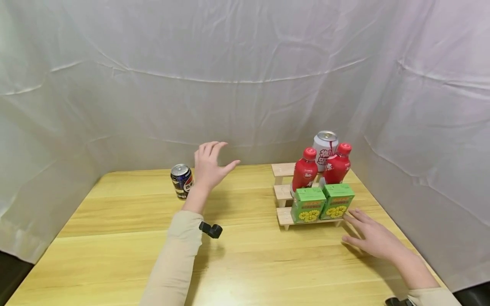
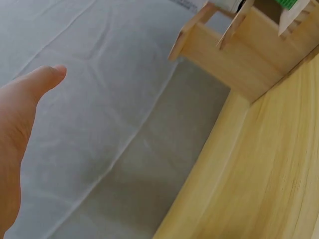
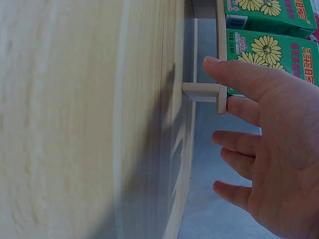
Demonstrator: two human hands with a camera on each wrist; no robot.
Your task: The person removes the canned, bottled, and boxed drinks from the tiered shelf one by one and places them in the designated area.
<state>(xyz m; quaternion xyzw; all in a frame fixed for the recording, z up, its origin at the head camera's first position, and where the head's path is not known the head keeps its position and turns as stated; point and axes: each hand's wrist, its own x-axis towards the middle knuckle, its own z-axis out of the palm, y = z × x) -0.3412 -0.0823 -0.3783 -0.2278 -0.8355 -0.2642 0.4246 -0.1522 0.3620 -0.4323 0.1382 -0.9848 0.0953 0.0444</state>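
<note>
Dark can (image 1: 181,182), on the bench (image 1: 245,263), is seemingly all that is left unshelved; two cartons (image 1: 309,205), two bottles (image 1: 305,172) and a white can (image 1: 324,148) are set on the rack (image 1: 283,169). Nothing is held by the relaxed left hand (image 1: 209,165) or right hand (image 1: 373,236).

The dark can (image 1: 181,182) bears "PEPSI" near its base; the green box (image 3: 279,49) reads "菊花茶"; lettering on the white can (image 1: 321,149) is unclear.

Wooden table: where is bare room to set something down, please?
Bare table lies between the left sleeve and the rack, and left of that sleeve, in front of the dark can. The rack is crowded: green cartons, red bottles behind them, white can at the back.
</note>
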